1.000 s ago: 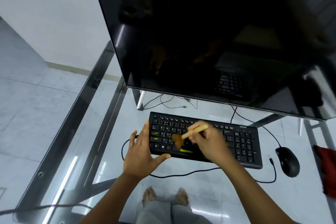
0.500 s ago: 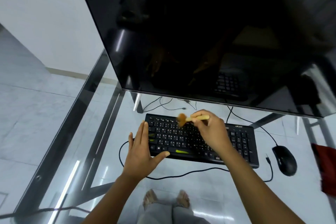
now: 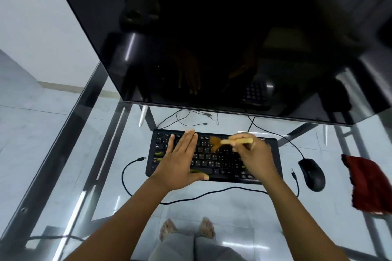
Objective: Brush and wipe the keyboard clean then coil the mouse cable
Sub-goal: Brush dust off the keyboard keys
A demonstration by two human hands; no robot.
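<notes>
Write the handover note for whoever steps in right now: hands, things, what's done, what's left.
Left hand: flat, fingers straight, resting on the left half of the keyboard.
Right hand: grips the brush, bristles on the upper middle keys.
Mouse: right of the keyboard, on the glass table; its cable runs loose toward the monitor.
Cloth: red, at the table's right edge, in no hand.
Done: brushing is under way; how much is covered cannot be told.
Left: finish brushing, wipe with the cloth, coil the cable.
</notes>
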